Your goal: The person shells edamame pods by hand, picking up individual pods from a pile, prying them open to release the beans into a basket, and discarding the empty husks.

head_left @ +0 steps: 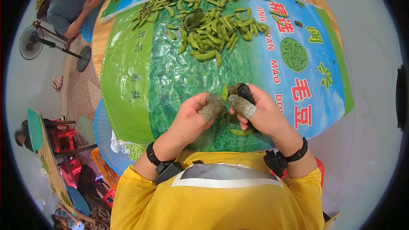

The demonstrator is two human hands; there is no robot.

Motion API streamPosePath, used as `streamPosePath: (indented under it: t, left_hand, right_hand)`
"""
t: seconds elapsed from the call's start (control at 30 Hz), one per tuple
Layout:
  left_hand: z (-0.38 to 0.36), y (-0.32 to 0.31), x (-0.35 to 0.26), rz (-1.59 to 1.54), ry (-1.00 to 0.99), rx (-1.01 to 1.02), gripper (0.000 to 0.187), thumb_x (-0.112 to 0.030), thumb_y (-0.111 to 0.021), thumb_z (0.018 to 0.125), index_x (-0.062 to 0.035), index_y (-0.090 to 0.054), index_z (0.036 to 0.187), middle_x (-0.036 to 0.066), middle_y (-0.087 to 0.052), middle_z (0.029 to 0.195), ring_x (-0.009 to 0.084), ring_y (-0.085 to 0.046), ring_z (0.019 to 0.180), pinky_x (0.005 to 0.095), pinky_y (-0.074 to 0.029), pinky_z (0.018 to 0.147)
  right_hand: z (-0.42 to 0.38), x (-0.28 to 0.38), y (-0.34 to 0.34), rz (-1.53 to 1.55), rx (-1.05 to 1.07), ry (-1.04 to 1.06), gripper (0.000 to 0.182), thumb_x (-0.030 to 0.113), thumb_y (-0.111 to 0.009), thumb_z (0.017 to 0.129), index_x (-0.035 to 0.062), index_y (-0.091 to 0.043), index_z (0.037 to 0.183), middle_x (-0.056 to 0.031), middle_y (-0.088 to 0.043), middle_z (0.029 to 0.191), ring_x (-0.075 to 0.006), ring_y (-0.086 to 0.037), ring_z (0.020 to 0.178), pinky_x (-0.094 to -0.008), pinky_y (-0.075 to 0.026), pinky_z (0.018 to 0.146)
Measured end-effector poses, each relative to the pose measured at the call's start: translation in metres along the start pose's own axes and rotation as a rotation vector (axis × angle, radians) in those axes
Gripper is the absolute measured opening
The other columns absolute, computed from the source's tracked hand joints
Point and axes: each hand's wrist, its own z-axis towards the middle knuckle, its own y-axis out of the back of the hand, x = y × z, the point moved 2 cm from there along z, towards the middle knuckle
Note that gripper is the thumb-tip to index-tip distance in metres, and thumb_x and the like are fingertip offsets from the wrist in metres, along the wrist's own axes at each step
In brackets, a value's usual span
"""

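Observation:
A green edamame pod (224,92) stands up between the fingertips of both hands. My left hand (195,114) pinches it from one side, its thumb wrapped in a dirty grey cover. From the other side my right hand (265,111) closes in on the same pod, with a grey wrap on the thumb and black wrapping on a finger. Just below the right fingers, a loose pod (241,132) lies on the printed plastic sack (179,74). Farther up the sack is a heap of edamame pods (211,34), some with leaves among them.
The sack covers a wooden table (99,55). Left of my body are a blue basket (102,123) and an orange crate (102,166). A fan (32,42) stands at the far left, near another person (70,10). Red stools (66,138) stand by another table.

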Motion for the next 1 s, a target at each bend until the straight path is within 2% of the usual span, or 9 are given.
streamPosePath:
  t: [0.03,0.27,0.37,0.57,0.77,0.83,0.87,0.93,1.0]
  left_hand:
    - [0.0,-0.001,-0.001,0.142,-0.033,-0.007,0.012,-0.018,-0.055,0.089,-0.0073,-0.058,0.092,-0.007,-0.047,0.066,0.002,-0.038,0.054,0.0175,-0.027,0.047]
    - [-0.003,-0.003,-0.003,0.17,0.015,0.043,0.011,-0.017,-0.053,0.09,-0.0075,-0.058,0.093,-0.006,-0.049,0.071,0.0019,-0.04,0.06,0.0175,-0.031,0.052]
    - [-0.003,0.0,-0.003,0.233,-0.051,-0.011,0.011,-0.016,-0.051,0.09,-0.0074,-0.057,0.094,-0.006,-0.049,0.07,0.0021,-0.04,0.06,0.0174,-0.031,0.052]
    - [0.0,0.0,-0.003,0.294,-0.064,-0.049,0.011,-0.014,-0.048,0.09,-0.0061,-0.056,0.093,-0.005,-0.049,0.07,0.0033,-0.043,0.062,0.0181,-0.034,0.054]
    - [0.0,0.0,0.0,0.361,-0.132,-0.047,0.009,-0.009,-0.05,0.089,-0.0034,-0.056,0.092,-0.001,-0.052,0.071,0.0075,-0.047,0.064,0.0227,-0.04,0.057]
    - [0.0,-0.002,-0.005,0.696,-0.334,-0.089,0.007,-0.008,-0.055,0.085,-0.0019,-0.055,0.088,0.004,-0.053,0.07,0.0123,-0.05,0.063,0.0279,-0.043,0.057]
    - [0.0,-0.001,-0.006,0.696,-0.333,-0.087,0.007,-0.008,-0.055,0.085,-0.0019,-0.055,0.088,0.004,-0.053,0.07,0.0123,-0.05,0.063,0.0279,-0.043,0.057]
    - [0.0,-0.003,-0.011,1.137,-0.57,-0.076,0.008,-0.007,-0.057,0.082,-0.0006,-0.054,0.084,0.009,-0.053,0.069,0.0178,-0.054,0.063,0.0338,-0.045,0.058]
    - [0.004,-0.001,-0.009,1.134,-0.618,-0.073,0.008,-0.009,-0.057,0.082,-0.0016,-0.055,0.084,0.007,-0.052,0.067,0.0169,-0.052,0.059,0.0322,-0.043,0.053]
  right_hand:
    - [-0.001,0.0,0.0,-0.017,-0.011,0.032,0.018,0.017,-0.059,0.086,0.0027,-0.055,0.096,-0.001,-0.056,0.07,-0.0071,-0.05,0.051,-0.0203,-0.041,0.045]
    - [0.005,-0.006,0.002,-0.059,0.018,0.048,0.019,0.015,-0.056,0.087,0.0025,-0.052,0.101,-0.0026,-0.057,0.074,-0.0073,-0.052,0.052,-0.0209,-0.043,0.046]
    - [0.001,-0.007,0.002,-0.115,-0.024,0.021,0.021,0.016,-0.056,0.087,0.0018,-0.051,0.102,-0.003,-0.057,0.074,-0.0087,-0.053,0.053,-0.0218,-0.045,0.047]
    - [-0.016,0.004,0.001,-0.257,0.049,0.025,0.032,0.01,-0.054,0.084,0.0009,-0.047,0.114,-0.0072,-0.06,0.077,-0.013,-0.059,0.057,-0.0252,-0.049,0.051]
    - [-0.013,0.002,0.0,-0.539,0.033,0.11,0.043,0.006,-0.053,0.078,0.003,-0.046,0.12,-0.0133,-0.062,0.084,-0.0171,-0.064,0.078,-0.0303,-0.049,0.064]
    - [-0.01,-0.006,0.002,-0.505,0.028,0.165,0.044,0.006,-0.053,0.079,0.0043,-0.046,0.122,-0.0106,-0.061,0.082,-0.0177,-0.062,0.08,-0.0313,-0.048,0.067]
    - [-0.009,-0.005,0.001,-0.504,0.026,0.164,0.044,0.006,-0.053,0.079,0.0043,-0.046,0.122,-0.0106,-0.061,0.082,-0.0177,-0.062,0.08,-0.0313,-0.048,0.067]
    - [-0.006,-0.004,-0.003,-0.235,0.083,0.016,0.042,0.005,-0.044,0.087,0.0097,-0.041,0.129,0.0015,-0.05,0.069,-0.0045,-0.042,0.049,-0.0188,-0.036,0.042]
    - [0.0,-0.008,0.0,-0.064,0.125,-0.071,0.039,0.007,-0.045,0.088,0.0096,-0.043,0.127,0.0004,-0.05,0.07,-0.0062,-0.042,0.048,-0.0206,-0.037,0.043]
